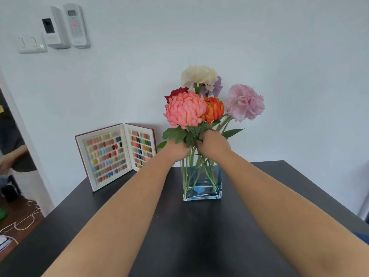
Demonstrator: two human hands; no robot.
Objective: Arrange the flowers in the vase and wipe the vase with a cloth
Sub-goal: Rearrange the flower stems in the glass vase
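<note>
A square clear glass vase with a blue tint stands in the middle of the black table. Several flowers stand in it: a coral chrysanthemum, an orange bloom, a pink carnation, a cream carnation, a lilac one and a red one. My left hand and my right hand are both closed around the green stems just above the vase's rim. No cloth is in view.
An open red case of colour swatches leans against the white wall at the table's back left. Wall controllers hang at the upper left. Another person's arm shows in the doorway at the far left.
</note>
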